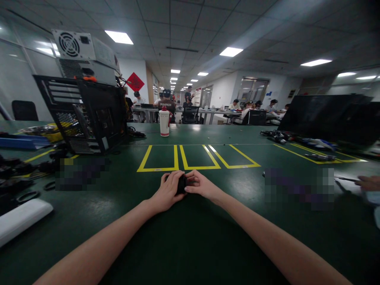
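Between my two hands, low over the green table [142, 237], is a small black object [181, 185]; its kind cannot be made out. My left hand [169, 190] is closed over its left side and top, hiding much of it. The fingers and thumb of my right hand [200, 186] pinch it from the right. Just beyond my hands, several yellow tape outlines [197, 168] mark the tabletop.
An open black computer case [97, 114] with power supplies [86, 51] on top stands at left. A white tumbler [164, 122] is ahead. Cables [277, 136] and a dark monitor [323, 118] lie right. Another person's hand [368, 184] is at the right edge.
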Demonstrator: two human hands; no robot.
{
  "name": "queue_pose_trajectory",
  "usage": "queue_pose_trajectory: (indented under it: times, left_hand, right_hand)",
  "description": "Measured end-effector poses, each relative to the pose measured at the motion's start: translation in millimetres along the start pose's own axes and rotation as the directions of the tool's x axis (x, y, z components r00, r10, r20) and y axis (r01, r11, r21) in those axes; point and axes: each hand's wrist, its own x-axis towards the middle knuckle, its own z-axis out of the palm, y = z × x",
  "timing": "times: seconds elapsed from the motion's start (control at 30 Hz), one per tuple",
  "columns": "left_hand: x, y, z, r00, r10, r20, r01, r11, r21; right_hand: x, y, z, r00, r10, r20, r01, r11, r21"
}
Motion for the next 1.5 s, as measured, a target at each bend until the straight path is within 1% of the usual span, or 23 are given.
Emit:
queue_pose_trajectory:
  times: [0.1,0.2,0.27,0.33,0.43,0.6,0.77,0.87,1.0,1.13,1.23,1.4,1.5]
  left_hand:
    - [0,-2,3.1,1.000,0.009,-0.016,-0.009,1.000,0.011]
    - [0,-4,4.5,1.000,0.014,-0.018,-0.014,1.000,0.014]
    - [0,-4,4.8,1.000,0.017,-0.019,-0.016,1.000,0.018]
    - [-1,-4,4.5,1.000,0.018,-0.018,-0.017,1.000,0.016]
    - [-1,-2,2.6,1.000,0.013,-0.010,-0.013,1.000,0.003]
    - [-1,0,-1.0,1.000,0.002,0.019,-0.001,1.000,-0.011]
    - [0,1,-0.4,1.000,-0.003,0.001,0.003,1.000,-0.009]
    - [0,0,-0.2,1.000,-0.001,0.004,0.001,1.000,-0.015]
    - [0,-1,0.7,1.000,-0.006,-0.007,0.006,1.000,-0.006]
    - [0,-1,1.0,1.000,-0.002,-0.010,0.002,1.000,-0.003]
    - [-1,0,0.0,1.000,-0.002,0.003,0.002,1.000,-0.011]
    - [-1,0,-0.5,1.000,-0.005,0.012,0.005,1.000,-0.015]
    - [-1,0,-0.3,1.000,-0.006,0.013,0.006,1.000,-0.016]
  right_hand:
    - [2,4,2,0.999,-0.003,-0.044,0.002,1.000,-0.014]
    - [6,6,3,0.997,0.031,-0.070,-0.031,1.000,0.007]
    - [8,6,3,0.995,0.069,-0.070,-0.067,0.997,0.027]
    - [8,5,2,0.996,0.078,-0.053,-0.077,0.997,0.023]
    - [5,1,1,0.999,0.039,-0.038,-0.040,0.999,-0.021]
    - [1,2,0,1.000,-0.005,0.007,0.005,1.000,0.008]
    - [3,4,3,0.996,-0.033,-0.087,0.032,0.999,-0.007]
    - [5,5,4,0.995,-0.036,-0.098,0.037,0.999,0.004]
    - [7,6,1,0.998,-0.016,-0.066,0.015,1.000,-0.015]
    - [5,8,-1,0.998,-0.065,-0.006,0.065,0.997,0.035]
    - [4,10,0,0.997,-0.081,-0.017,0.081,0.996,0.030]
    - [6,11,4,0.993,-0.055,-0.105,0.053,0.998,-0.019]
    - [7,10,4,0.995,0.003,-0.102,-0.005,1.000,-0.016]
